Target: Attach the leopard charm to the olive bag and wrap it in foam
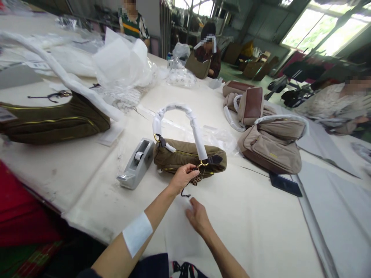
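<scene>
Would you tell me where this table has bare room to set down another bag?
Bare tabletop lies between the right hand, the dark flat case and the beige bags; another between the tape dispenser and the large olive bag. Crowded: the far side, with plastic wrap.

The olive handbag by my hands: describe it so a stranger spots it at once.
On the white table, find the grey tape dispenser. The olive handbag lies right of it, at the left hand. Its white-wrapped handle arches upright; bags to the right are beige, the other olive one lies far left.
</scene>
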Action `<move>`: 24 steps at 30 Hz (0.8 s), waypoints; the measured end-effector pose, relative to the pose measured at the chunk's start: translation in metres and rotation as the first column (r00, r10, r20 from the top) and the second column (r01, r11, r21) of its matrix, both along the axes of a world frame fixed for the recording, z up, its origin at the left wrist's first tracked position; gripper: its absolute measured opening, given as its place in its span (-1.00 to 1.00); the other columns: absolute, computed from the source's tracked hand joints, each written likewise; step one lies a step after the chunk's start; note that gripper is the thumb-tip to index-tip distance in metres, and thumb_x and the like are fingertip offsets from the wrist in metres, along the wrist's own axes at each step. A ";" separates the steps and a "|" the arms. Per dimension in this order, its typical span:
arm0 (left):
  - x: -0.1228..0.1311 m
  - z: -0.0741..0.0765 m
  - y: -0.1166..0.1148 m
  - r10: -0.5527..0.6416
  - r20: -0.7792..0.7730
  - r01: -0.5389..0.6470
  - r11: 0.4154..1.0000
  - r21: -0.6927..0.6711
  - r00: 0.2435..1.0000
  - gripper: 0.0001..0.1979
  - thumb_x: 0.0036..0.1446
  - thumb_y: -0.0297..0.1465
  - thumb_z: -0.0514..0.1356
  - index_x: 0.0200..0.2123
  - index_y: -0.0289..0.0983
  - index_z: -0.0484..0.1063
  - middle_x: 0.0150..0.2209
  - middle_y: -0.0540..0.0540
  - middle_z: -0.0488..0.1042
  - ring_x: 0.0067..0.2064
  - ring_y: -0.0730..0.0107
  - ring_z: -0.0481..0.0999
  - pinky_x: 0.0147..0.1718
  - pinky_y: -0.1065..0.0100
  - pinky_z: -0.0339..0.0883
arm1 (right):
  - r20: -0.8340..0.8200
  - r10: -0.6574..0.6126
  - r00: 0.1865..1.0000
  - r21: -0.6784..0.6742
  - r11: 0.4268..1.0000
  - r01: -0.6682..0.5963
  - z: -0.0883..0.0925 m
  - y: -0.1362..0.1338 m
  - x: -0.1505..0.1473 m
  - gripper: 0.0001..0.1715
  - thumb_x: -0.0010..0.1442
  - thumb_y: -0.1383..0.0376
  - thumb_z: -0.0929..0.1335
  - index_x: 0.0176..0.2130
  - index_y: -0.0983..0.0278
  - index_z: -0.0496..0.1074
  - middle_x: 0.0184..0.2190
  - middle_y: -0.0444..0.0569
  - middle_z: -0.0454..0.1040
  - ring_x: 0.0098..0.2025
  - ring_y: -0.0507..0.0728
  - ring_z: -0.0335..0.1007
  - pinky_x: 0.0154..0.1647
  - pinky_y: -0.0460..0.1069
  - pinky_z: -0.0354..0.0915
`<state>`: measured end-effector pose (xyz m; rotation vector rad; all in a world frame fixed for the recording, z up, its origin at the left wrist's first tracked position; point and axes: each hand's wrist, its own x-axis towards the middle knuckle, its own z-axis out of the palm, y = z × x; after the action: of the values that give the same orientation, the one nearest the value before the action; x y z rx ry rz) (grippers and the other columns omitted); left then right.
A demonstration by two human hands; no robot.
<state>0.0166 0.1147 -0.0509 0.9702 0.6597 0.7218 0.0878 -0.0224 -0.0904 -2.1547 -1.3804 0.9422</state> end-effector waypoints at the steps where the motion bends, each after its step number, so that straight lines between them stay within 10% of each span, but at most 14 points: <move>1: -0.001 0.003 -0.006 0.014 0.001 -0.014 0.999 -0.032 1.000 -0.63 -0.09 -0.20 0.25 -0.30 -0.38 0.34 -0.49 -0.04 0.40 -0.52 0.48 0.40 -0.56 0.46 0.27 | -0.026 -0.026 0.999 0.004 1.000 0.027 0.008 -0.008 0.013 -0.82 -0.04 0.37 0.28 -0.34 0.31 0.37 -0.44 0.00 0.48 -0.36 0.17 0.43 -0.37 0.01 0.30; 4: -0.002 0.012 -0.023 0.055 0.008 -0.055 0.995 -0.087 0.998 -0.64 -0.07 -0.22 0.24 -0.28 -0.39 0.36 -0.47 -0.06 0.40 -0.51 0.49 0.39 -0.57 0.47 0.27 | -0.258 -0.172 0.951 0.015 0.983 0.182 0.033 -0.029 0.047 -0.67 0.07 0.25 0.25 -0.14 0.30 0.32 -0.32 0.01 0.50 -0.35 0.14 0.45 -0.46 -0.04 0.32; 10: 0.000 0.023 -0.048 0.190 -0.018 -0.191 0.980 -0.057 0.982 -0.65 -0.06 -0.32 0.24 -0.19 -0.27 0.29 -0.36 -0.03 0.39 -0.42 0.44 0.45 -0.46 0.43 0.33 | -0.779 -0.359 0.515 -0.061 0.860 0.507 0.059 -0.010 0.055 -0.51 -0.09 0.23 0.43 -0.12 0.29 0.36 -0.28 0.00 0.54 -0.35 0.11 0.47 -0.39 -0.05 0.33; 24: -0.006 0.023 -0.060 0.402 -0.306 -0.266 0.877 0.400 0.863 -0.83 0.04 -0.41 0.16 -0.25 -0.25 0.44 -0.28 -0.08 0.45 -0.23 0.31 0.41 -0.18 0.32 0.26 | -0.957 -0.152 0.246 -0.047 0.921 0.387 0.064 0.017 0.049 -0.32 0.16 -0.10 0.07 -0.12 0.30 0.41 -0.20 0.09 0.52 -0.10 0.23 0.40 -0.10 0.18 0.31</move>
<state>0.0102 0.0548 -0.0279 1.3583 1.0919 0.9963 0.1365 -0.0055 -0.0269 -1.0970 -0.3897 1.4807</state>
